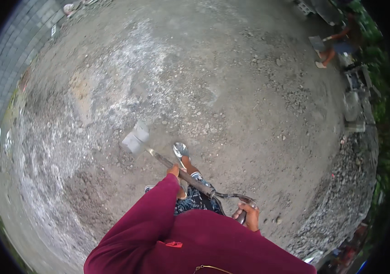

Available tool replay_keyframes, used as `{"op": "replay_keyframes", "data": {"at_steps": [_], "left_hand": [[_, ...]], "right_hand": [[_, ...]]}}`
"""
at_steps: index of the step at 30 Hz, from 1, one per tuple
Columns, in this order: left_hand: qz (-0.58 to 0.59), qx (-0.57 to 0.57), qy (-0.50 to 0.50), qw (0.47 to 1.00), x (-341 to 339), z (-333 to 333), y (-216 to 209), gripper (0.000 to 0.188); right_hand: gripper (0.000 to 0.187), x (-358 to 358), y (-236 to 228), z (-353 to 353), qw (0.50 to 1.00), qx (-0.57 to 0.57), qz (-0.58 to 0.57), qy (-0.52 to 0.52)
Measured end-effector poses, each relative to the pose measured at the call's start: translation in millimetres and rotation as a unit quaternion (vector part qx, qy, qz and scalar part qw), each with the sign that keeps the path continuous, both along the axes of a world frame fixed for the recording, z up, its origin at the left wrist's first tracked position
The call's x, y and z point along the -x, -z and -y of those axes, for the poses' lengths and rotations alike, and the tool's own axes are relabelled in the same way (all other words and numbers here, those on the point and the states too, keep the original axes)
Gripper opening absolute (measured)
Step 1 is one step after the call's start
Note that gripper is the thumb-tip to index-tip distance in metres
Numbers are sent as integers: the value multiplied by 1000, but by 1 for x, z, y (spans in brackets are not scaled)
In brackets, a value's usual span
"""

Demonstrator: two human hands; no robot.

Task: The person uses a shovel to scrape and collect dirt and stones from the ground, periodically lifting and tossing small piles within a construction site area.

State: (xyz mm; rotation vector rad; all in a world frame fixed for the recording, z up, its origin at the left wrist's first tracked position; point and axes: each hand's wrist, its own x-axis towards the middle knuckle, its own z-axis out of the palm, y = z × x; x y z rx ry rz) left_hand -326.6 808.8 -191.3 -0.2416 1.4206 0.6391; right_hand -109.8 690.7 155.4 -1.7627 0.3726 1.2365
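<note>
A shovel (162,159) slants across the front of my body, its pale metal blade (135,137) out to the left over the ground and its handle end to the right. My left hand (176,171) is closed round the wooden shaft, partway down toward the blade. At the other end, my right hand (249,213) grips the handle, with its fingers wrapped round the grip. The blade looks bare, with no load on it. Whether it touches the ground I cannot tell.
Loose dark soil (88,196) lies left of me, and a gravel heap (341,210) stands at the right. A grey block wall (17,50) runs along the far left. At the far right another person (341,43) bends near a second shovel blade (316,43).
</note>
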Motion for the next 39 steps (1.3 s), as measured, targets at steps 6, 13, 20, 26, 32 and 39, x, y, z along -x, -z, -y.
{"op": "replay_keyframes", "data": {"at_steps": [6, 13, 20, 26, 32, 39], "left_hand": [[-39, 32, -181, 982, 75, 50, -44, 44], [-49, 37, -308, 949, 68, 60, -33, 43], [-103, 40, -362, 926, 98, 6, 7, 37], [-23, -98, -506, 857, 179, -39, 11, 20], [49, -141, -535, 831, 250, -37, -1, 12], [82, -74, -532, 839, 313, -66, -19, 12]], "right_hand": [[28, 29, 0, -20, 969, -37, -164, -183], [53, 47, 10, -68, 919, -100, -179, -337], [27, 76, 94, -136, 889, -87, -259, -367], [13, 264, 171, -193, 905, -68, -298, -295], [42, 336, 123, -205, 879, -113, -288, -363], [51, 410, 99, -234, 878, -154, -270, -364]]}}
